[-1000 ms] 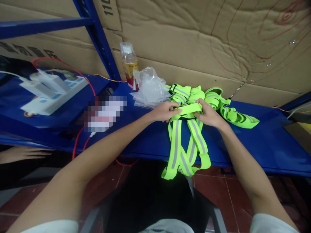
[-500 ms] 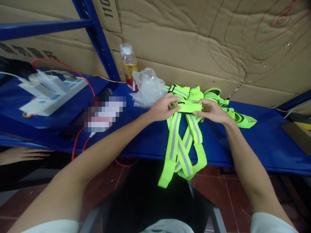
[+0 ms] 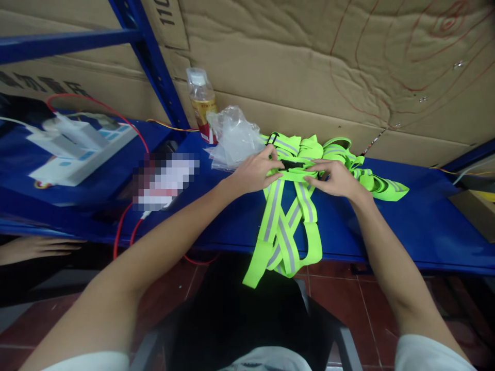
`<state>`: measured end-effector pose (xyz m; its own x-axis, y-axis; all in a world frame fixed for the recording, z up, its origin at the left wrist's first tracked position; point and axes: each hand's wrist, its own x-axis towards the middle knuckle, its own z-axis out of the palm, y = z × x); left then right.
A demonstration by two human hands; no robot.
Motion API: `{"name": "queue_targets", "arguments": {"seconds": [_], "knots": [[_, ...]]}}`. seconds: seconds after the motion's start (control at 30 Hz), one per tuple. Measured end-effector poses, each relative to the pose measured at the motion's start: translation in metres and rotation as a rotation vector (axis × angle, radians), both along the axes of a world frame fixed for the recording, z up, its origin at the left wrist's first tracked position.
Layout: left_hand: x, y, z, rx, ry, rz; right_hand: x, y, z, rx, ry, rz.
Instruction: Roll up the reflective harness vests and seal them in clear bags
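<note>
A neon yellow-green reflective strap vest (image 3: 288, 226) with grey stripes lies across the blue shelf (image 3: 406, 226), its loops hanging over the front edge. My left hand (image 3: 253, 172) and my right hand (image 3: 334, 180) both pinch its top band on either side of a black buckle (image 3: 291, 165). More of the same neon straps (image 3: 348, 165) lie bunched just behind my hands.
A crumpled clear plastic bag (image 3: 232, 136) and a drink bottle (image 3: 201, 100) stand against the cardboard wall. White boxes (image 3: 73, 149) and a red cable (image 3: 127, 226) lie at left. Another person's hand (image 3: 34, 247) rests at the left edge. A blue upright (image 3: 154, 67) rises behind.
Both hands have pulled the top band a little farther back and apart, exposing the black buckle. The hanging loops have risen along the shelf edge.
</note>
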<state>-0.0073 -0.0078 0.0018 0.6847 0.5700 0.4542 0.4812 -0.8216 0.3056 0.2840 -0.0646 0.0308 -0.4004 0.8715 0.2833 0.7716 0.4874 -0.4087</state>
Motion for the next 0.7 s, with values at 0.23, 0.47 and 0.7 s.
{"name": "queue_targets", "arguments": {"seconds": [0.23,0.47,0.7], "knots": [[0.006,-0.01,-0.003,-0.04,0.037,0.011,-0.002,0.003,-0.008,0.023,0.059,-0.019],[0.011,-0.003,-0.013,0.086,0.042,0.012,-0.005,0.002,-0.008,0.046,0.054,-0.032],[0.011,0.0,-0.009,-0.038,-0.08,-0.065,-0.003,-0.001,-0.003,0.056,-0.011,-0.122]]}}
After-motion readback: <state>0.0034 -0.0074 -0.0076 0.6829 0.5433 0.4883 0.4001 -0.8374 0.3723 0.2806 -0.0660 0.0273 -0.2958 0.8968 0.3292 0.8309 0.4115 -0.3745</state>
